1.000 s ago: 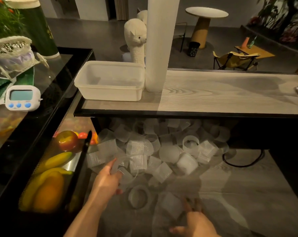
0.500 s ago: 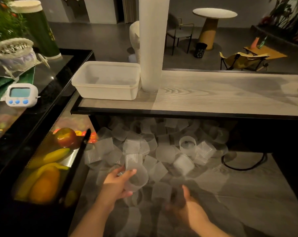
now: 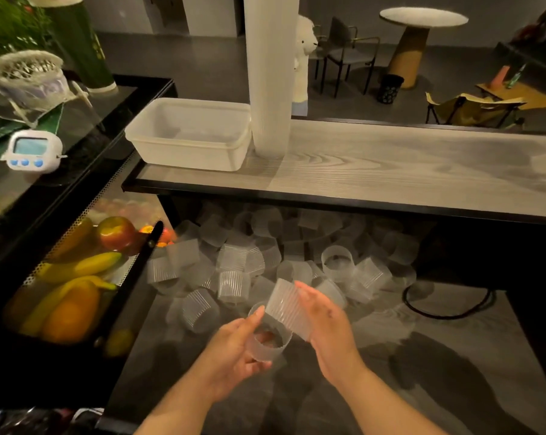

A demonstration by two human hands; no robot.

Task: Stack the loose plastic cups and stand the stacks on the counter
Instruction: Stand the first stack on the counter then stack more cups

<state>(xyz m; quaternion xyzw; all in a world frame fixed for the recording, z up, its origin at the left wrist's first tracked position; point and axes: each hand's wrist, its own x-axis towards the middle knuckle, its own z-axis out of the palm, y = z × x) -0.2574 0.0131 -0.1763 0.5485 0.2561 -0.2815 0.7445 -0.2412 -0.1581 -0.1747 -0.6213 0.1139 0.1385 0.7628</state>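
Note:
Several loose clear ribbed plastic cups (image 3: pixel 234 262) lie in a pile on the lower grey surface under the wooden counter (image 3: pixel 390 171). My left hand (image 3: pixel 234 350) grips one cup (image 3: pixel 267 340), its mouth facing up toward me. My right hand (image 3: pixel 325 321) holds a second ribbed cup (image 3: pixel 285 306), tilted with its base toward the mouth of the first. A tall white stack of cups (image 3: pixel 270 73) stands on the counter beside the tub.
A white plastic tub (image 3: pixel 190 136) sits on the counter's left end. A glass case with fruit (image 3: pixel 74 277) runs along the left, a timer (image 3: pixel 34 150) on top. A black cable (image 3: pixel 447 306) loops at the right on the lower surface.
My left hand has lifted its cup from the pile toward me. My right hand, empty and low before, has risen with a second cup and brought it against the first.

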